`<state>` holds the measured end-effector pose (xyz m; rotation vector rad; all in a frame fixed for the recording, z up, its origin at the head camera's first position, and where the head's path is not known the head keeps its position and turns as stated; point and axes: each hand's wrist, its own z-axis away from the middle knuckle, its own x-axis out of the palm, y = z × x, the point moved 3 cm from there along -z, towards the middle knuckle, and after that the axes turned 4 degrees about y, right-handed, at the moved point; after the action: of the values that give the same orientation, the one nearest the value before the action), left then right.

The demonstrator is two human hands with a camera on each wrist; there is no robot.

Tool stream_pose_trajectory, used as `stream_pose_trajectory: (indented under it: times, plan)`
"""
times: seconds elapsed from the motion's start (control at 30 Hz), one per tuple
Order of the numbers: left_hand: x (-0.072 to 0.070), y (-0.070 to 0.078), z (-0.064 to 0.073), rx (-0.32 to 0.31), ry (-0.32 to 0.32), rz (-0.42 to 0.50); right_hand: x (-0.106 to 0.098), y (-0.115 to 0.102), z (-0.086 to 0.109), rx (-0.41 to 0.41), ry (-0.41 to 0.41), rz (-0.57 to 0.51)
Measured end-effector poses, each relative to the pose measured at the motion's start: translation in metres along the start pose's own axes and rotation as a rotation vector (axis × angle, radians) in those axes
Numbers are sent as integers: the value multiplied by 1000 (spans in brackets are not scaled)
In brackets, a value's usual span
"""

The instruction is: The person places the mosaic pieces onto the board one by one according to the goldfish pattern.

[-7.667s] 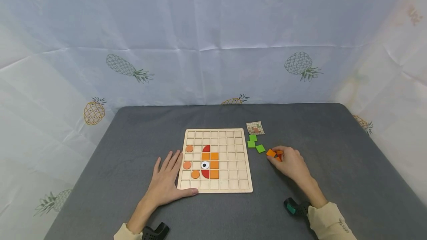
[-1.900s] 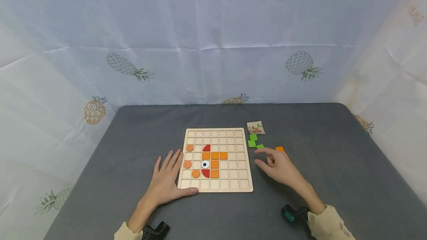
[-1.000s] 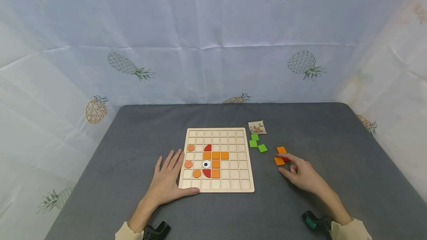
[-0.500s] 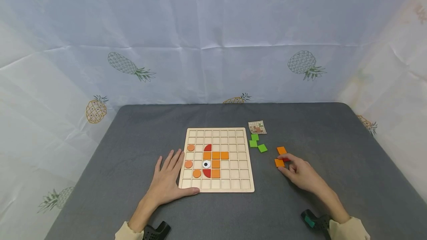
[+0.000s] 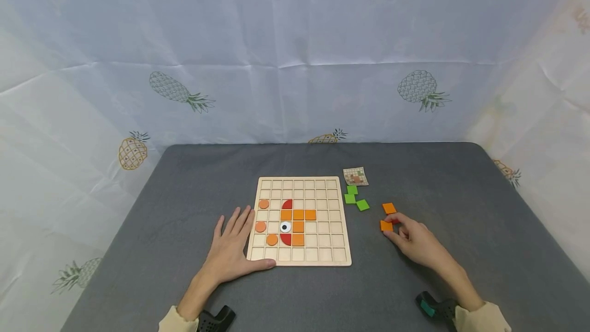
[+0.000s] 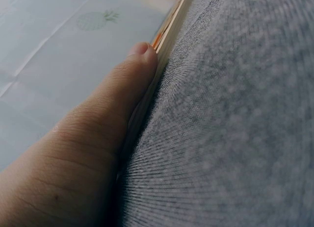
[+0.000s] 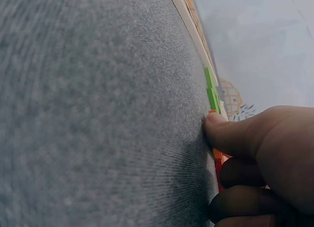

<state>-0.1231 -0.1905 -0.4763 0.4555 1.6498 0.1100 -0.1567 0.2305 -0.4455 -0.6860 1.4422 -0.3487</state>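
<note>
My left hand (image 5: 230, 252) lies with spread fingers along the left edge of a wooden grid board (image 5: 322, 256), its thumb by the front edge. In the left wrist view that thumb (image 6: 122, 85) rests against the board's side. Set in the board are orange squares (image 5: 298, 227), red quarter-rounds (image 5: 286, 240), orange discs (image 5: 272, 240) and an eye disc (image 5: 285, 227). To the right, my right hand (image 5: 417, 240) pinches an orange square tile (image 5: 386, 226) between thumb and forefinger, low over the table. Behind it lies another orange square tile (image 5: 389, 208); a red piece is mostly hidden under the fingers.
Three green square tiles (image 5: 362, 205) lie between the board and the orange tiles. A small picture card (image 5: 355, 176) with a grid pattern lies behind them. The grey tabletop (image 5: 415, 173) reaches back to a pineapple-print curtain (image 5: 295, 101).
Another orange square has joined the board's upper orange row. Afterwards my right hand went back right to the loose tiles, and its fingers have closed on one. My left hand has stayed put.
</note>
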Motion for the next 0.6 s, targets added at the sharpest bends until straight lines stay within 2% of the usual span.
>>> stream_pose_trajectory:
  times: [0.3,0.6]
  plan:
    - [-2,1,0,1,2,-3,3,-14,-4,-46,12,-12]
    - [0,0,0,1,2,-3,11,-26,-6,-48,-22,-7]
